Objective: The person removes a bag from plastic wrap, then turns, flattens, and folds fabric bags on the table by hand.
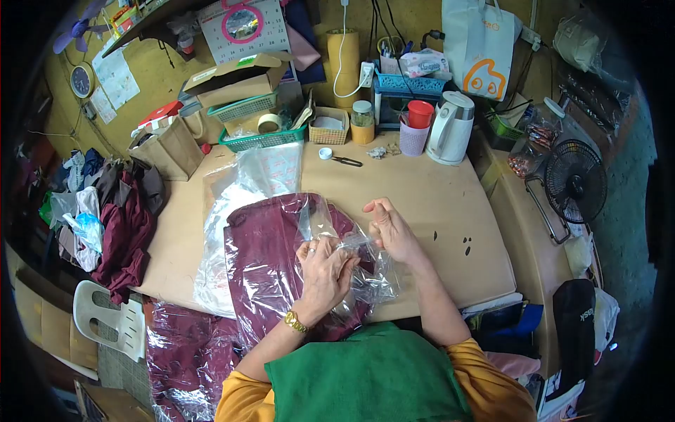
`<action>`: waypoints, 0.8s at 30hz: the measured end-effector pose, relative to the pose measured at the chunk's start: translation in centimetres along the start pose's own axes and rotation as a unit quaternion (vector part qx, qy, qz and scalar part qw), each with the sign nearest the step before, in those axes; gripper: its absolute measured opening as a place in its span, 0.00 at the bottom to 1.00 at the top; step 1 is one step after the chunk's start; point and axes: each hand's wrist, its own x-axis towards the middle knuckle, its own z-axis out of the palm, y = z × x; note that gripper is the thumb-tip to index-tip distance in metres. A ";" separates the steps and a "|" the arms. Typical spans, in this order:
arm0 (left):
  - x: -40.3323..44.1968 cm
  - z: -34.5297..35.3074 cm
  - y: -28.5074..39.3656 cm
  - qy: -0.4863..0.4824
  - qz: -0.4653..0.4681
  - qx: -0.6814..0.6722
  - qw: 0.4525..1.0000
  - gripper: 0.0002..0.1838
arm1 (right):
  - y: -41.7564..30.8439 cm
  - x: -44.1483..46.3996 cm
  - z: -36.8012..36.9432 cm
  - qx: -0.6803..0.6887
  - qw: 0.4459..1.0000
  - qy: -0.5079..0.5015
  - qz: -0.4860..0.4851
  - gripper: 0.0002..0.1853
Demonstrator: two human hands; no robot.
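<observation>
Both hands over the wrapped maroon bundle, and we're right above the plastic!
Here we see the maroon bundle [261,243] lying on the tan tabletop [450,204], just left of centre and close against the person's front, with clear plastic [382,278] over it and bunched at its right side. The left hand [325,274], gold watch [295,321] at its wrist, has its fingers pinched together on that plastic. Beside it, the right hand [390,231] is raised with fingers loosely curled; whether it grips any plastic, we cannot tell. Beyond the bundle we spot black snips [346,162] beside a small white container [325,152], and further right, a white kettle [452,130].
</observation>
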 end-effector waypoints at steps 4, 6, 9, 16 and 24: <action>0.8 0.4 0.1 0.033 0.015 0.113 0.993 0.09 | 0.6 0.0 2.4 -0.075 0.994 -0.016 -0.080 0.38; 1.0 0.7 -0.1 0.052 0.027 0.080 0.995 0.09 | -0.6 -0.6 3.0 -0.120 0.988 -0.066 -0.071 0.46; 1.3 0.6 -0.6 0.077 0.055 0.034 0.995 0.10 | -0.3 -0.5 3.0 -0.132 0.983 -0.080 -0.098 0.50; 0.9 0.3 0.0 0.061 0.036 0.008 0.997 0.08 | -1.4 -0.5 1.4 -0.049 0.998 -0.038 0.004 0.32; -1.0 -1.7 -0.9 -0.123 -0.027 -0.129 0.984 0.07 | -0.7 -1.2 -1.0 0.321 0.930 0.138 -0.111 0.14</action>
